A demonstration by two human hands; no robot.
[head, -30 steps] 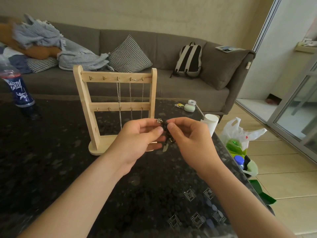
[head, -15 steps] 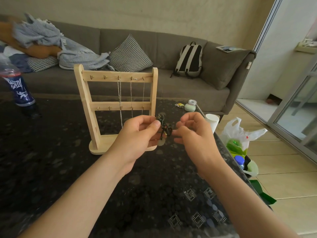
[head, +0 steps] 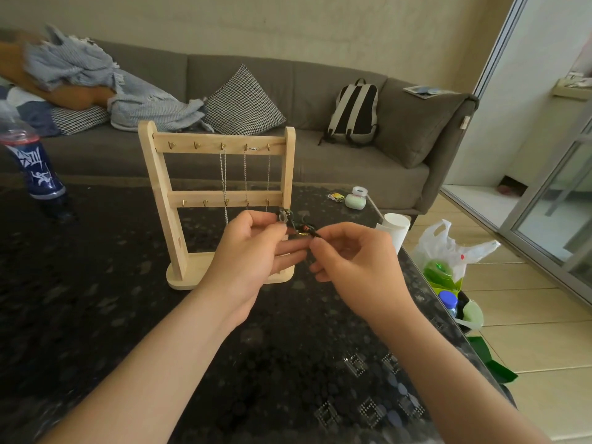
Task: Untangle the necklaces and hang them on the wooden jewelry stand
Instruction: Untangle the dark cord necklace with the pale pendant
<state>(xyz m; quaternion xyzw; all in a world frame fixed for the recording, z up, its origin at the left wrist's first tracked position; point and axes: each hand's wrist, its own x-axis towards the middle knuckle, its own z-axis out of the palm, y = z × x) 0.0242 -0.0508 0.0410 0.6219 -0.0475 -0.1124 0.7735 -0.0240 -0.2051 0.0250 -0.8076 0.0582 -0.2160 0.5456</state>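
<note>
Dark speckled table [head: 96, 315], wooden jewelry stand [head: 179, 219], blue bottle [head: 35, 168], white cup [head: 395, 229]

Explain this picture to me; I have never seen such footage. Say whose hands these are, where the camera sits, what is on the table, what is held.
No machine here: a person works bare-handed, filmed by one camera worn on their head, looking down. The left hand and right hand each pinch a dark tangled necklace above a dark table. On it stands a wooden jewelry stand with silver chains hanging from the top hooks. A blue-labelled bottle stands far left, a white cup at the right edge.
</note>
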